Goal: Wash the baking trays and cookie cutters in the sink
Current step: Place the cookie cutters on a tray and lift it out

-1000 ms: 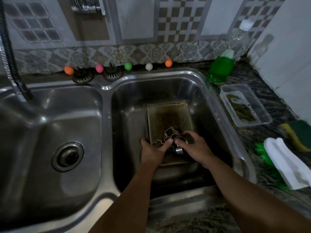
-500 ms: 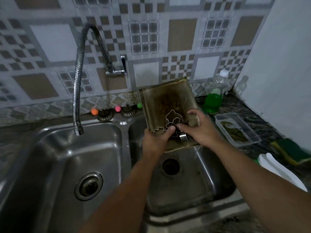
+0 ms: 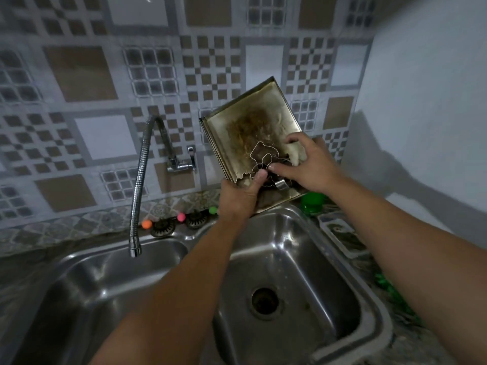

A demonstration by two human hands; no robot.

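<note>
A stack of stained, browned baking trays [image 3: 245, 119] is held tilted up above the right sink basin [image 3: 311, 262]. Metal cookie cutters [image 3: 263, 156] lie against the top tray's lower part. My left hand [image 3: 237, 198] grips the trays' near edge, thumb pressing the cutters. My right hand [image 3: 308, 164] grips the trays' right side, fingers curled over the cutters. The right basin below is bare, its drain [image 3: 264, 300] open to view.
A flexible faucet [image 3: 139, 185] hangs over the left basin [image 3: 110, 280]. Coloured balls and two strainers [image 3: 163, 227] sit on the back ledge. A green soap bottle [image 3: 312, 202], a clear tub [image 3: 340, 233] and green scrubbers lie on the right counter.
Both hands lifted the trays with the cutters out of the right basin and up toward the wall, tilting them. The view rose with them.
</note>
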